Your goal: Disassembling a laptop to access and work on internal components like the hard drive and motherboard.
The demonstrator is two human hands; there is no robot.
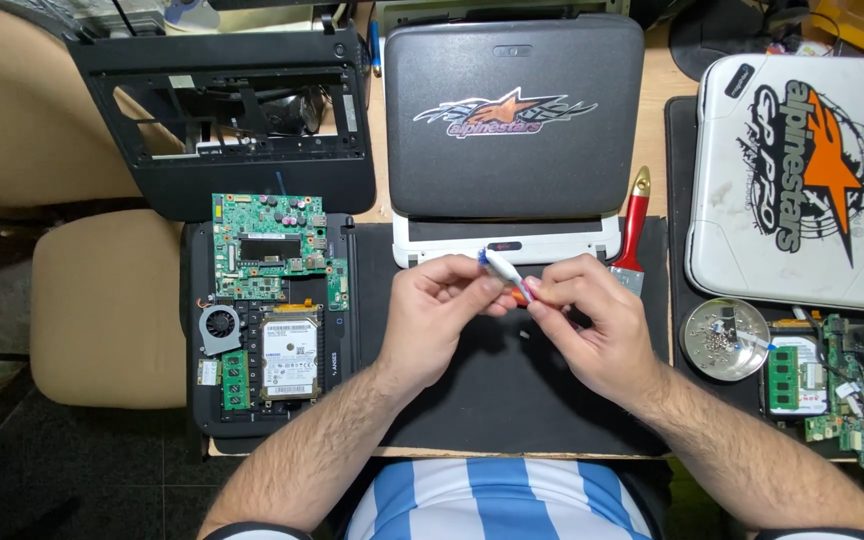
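Observation:
Both my hands meet over the black work mat [512, 385] in front of a closed dark grey laptop [512, 110] with a white base. My left hand [437, 310] and my right hand [587, 315] together pinch a short white flat ribbon cable [504, 268] with a blue tip, held between the fingertips of both. A small dark piece [524, 333] lies on the mat just below the hands.
An opened laptop base with green circuit board [272, 245], fan and hard drive [289, 358] lies at left; an empty black laptop frame [232, 110] behind it. A red-handled brush [632, 230], a round metal dish of screws [724, 338], loose boards [832, 380] and a white laptop [802, 170] are at right.

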